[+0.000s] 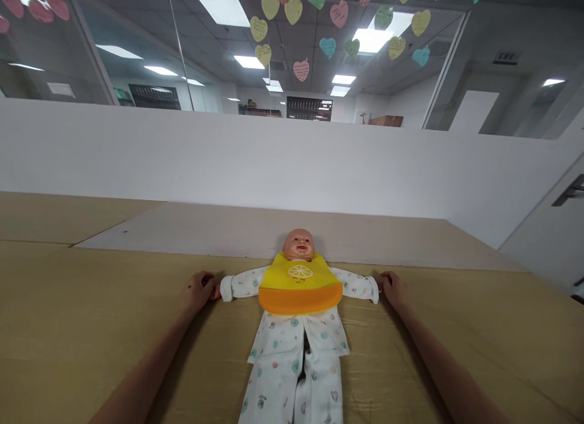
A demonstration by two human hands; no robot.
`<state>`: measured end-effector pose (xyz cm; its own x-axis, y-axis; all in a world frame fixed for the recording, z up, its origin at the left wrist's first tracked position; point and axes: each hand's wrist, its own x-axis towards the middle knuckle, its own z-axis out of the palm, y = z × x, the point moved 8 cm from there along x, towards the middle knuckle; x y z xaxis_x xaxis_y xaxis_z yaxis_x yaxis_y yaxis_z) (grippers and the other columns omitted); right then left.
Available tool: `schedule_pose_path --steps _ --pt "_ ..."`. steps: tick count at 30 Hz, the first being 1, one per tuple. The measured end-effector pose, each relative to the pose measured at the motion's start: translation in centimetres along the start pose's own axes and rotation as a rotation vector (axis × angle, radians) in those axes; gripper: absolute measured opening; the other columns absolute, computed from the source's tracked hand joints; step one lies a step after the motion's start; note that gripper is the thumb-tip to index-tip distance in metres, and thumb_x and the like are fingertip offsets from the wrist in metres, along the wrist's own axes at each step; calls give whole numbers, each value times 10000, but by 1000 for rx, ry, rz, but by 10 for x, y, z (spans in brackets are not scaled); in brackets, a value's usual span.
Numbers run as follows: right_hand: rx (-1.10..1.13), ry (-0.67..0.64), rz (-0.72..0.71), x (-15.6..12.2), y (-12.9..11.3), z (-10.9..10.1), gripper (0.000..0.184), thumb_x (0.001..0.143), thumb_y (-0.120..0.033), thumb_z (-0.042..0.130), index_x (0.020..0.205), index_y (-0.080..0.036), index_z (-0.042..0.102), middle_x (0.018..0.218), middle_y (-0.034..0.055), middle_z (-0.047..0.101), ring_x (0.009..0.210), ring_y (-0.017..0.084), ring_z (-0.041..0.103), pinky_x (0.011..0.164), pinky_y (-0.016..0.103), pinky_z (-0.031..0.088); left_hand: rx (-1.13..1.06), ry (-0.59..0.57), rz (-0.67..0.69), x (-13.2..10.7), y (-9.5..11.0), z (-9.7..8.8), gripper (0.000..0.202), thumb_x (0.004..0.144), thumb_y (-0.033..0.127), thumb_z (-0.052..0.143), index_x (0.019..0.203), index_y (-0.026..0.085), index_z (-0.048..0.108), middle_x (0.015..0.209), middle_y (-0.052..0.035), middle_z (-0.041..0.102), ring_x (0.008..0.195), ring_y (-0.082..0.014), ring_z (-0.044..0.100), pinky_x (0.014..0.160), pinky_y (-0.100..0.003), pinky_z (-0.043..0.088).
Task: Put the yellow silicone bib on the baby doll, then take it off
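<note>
A baby doll (298, 244) lies on its back with its head away from me and both arms stretched out sideways. It wears a white patterned top (292, 336) and matching trousers (274, 387). Over its chest lies a yellow bib (301, 278) with a citrus slice print and an orange pocket along the lower edge. My left hand (199, 290) is closed on the doll's hand at the left end of its arms. On the other side, my right hand (393, 289) pinches the doll's other hand by the sleeve cuff. The doll's feet are out of frame.
Brown board (114, 326) covers the surface, with a pale grey strip (219, 229) behind the doll. A low white wall (274, 162) carries glass panes with heart-shaped notes (339, 14). At the right is a door handle (569, 191).
</note>
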<state>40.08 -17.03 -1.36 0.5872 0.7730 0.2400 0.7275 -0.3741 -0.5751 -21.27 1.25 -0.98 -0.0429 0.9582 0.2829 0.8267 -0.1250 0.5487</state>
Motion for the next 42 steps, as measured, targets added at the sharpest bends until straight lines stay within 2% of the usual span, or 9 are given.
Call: schedule_pose_path --steps 4,8,15,21,24,28,36,42 --pt "26 -57 -34 -10 -13 0 365 864 -363 369 976 -133 629 998 118 687 909 226 617 764 289 417 18 19 31 0 3 -1 251 776 282 469 875 149 657 922 -105 717 868 -235 662 749 -306 499" --pt "16 -79 -54 -13 -20 0 342 844 -355 383 943 -145 634 982 111 694 899 229 623 761 294 419 22 -2 12 -2 7 -2 233 778 268 480 872 154 660 931 -105 719 882 -237 659 770 -317 498" --pt "72 -80 -116 -5 -10 10 389 816 -427 368 906 -158 635 956 108 701 875 231 636 762 305 439 8 -4 2 -7 17 -8 172 778 224 489 817 159 644 900 -93 718 870 -224 648 788 -319 490" --pt "94 -74 -117 -3 -4 13 433 787 -481 372 913 -169 645 959 103 701 874 237 635 775 320 446 1 7 -15 -6 9 -4 230 795 275 462 861 159 649 929 -105 721 879 -238 656 783 -336 497" --pt "86 -78 -102 -4 -4 12 442 783 -483 380 931 -165 649 968 102 701 889 246 633 781 332 448 -42 31 -60 -4 -1 -2 245 774 283 455 863 175 656 932 -97 729 879 -246 664 777 -351 509" --pt "60 -85 -97 -6 -8 9 435 793 -461 381 945 -162 658 966 97 702 898 249 633 790 338 449 -150 81 -125 -3 -9 -7 271 740 216 399 838 190 651 912 -85 728 879 -236 671 787 -351 525" --pt "46 -127 -83 -8 -9 7 468 806 -474 358 992 -169 661 1017 88 699 938 252 630 797 339 445 -252 117 -214 -9 2 -20 204 673 222 408 724 206 605 768 -64 704 782 -231 669 750 -343 530" --pt "41 -137 -60 -8 -9 7 510 793 -507 345 995 -162 662 1035 95 695 950 260 624 823 349 442 -361 68 -216 -10 1 -17 202 648 275 423 725 194 592 693 -42 665 689 -214 649 688 -319 524"
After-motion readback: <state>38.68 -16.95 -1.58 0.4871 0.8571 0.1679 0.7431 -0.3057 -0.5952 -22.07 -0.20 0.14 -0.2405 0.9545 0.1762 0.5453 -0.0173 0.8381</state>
